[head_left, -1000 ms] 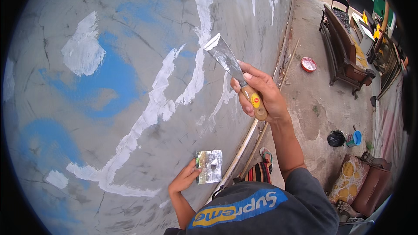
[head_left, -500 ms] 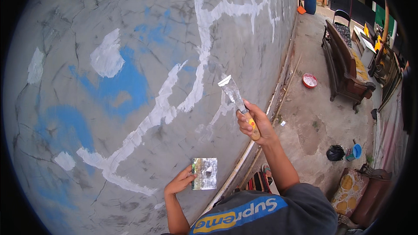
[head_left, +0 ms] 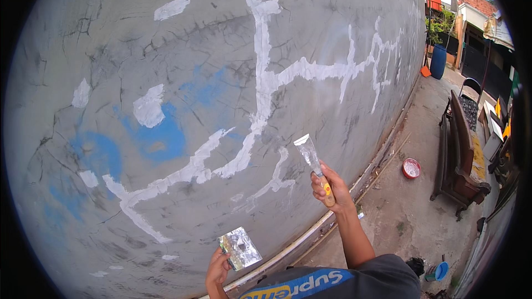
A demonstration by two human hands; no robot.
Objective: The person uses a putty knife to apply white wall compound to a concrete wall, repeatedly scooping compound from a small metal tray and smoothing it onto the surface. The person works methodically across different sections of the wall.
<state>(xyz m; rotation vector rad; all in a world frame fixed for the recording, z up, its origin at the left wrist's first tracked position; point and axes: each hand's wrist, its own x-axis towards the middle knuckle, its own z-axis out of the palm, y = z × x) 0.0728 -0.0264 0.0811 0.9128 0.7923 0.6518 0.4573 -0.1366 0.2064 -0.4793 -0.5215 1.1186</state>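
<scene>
My right hand (head_left: 334, 186) is closed round the wooden handle of a putty knife (head_left: 308, 153), its blade pointing up and left with white filler along the tip. My left hand (head_left: 218, 266) grips the edge of a flat, shiny rectangular metal plate (head_left: 241, 248) with a small smear on it. Both tools are held in front of a grey plastered wall (head_left: 205, 44). White filler lines (head_left: 265, 80) run along the wall's cracks, and a shorter white patch (head_left: 274, 184) lies left of the knife. Blue paint marks (head_left: 158, 141) show farther left.
On the concrete ground to the right stand a red bowl of white paste (head_left: 411, 168) and a brown wooden sofa (head_left: 459, 147). A blue bucket (head_left: 439, 272) and a black bag (head_left: 415, 266) are nearer. Pipes (head_left: 302, 238) follow the wall's foot; a blue barrel (head_left: 438, 61) stands far back.
The view has tilted up, showing more of the upper wall and the sky. The plate in my left hand has turned at an angle and sits lower; the putty knife appears lower and farther right.
</scene>
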